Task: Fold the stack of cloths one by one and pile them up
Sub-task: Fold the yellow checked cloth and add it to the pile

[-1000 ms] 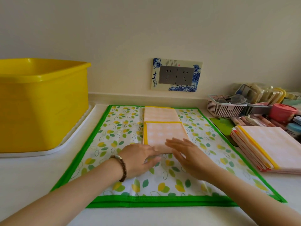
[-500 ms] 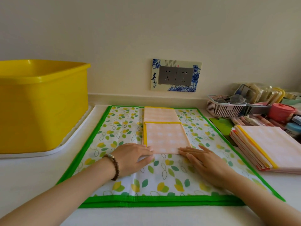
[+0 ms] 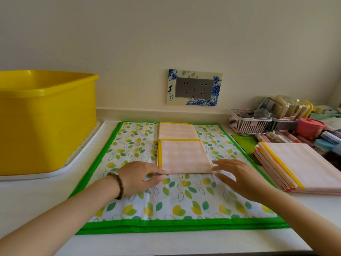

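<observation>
Centrally, on the leaf-print mat (image 3: 129, 145) covering the bench (image 3: 27, 200), lies a folded peach cloth (image 3: 184, 157) with a second folded cloth (image 3: 178, 130) just beyond it. The left hand (image 3: 137, 177) rests on the mat, its fingers (image 3: 156, 168) nearly straight and touching the cloth's near-left corner. The right hand (image 3: 239, 179), fingers (image 3: 221, 162) spread wide, touches the near-right corner. The stack of cloths (image 3: 304, 163) lies at right; a yellow tub (image 3: 46, 126) stands at left.
</observation>
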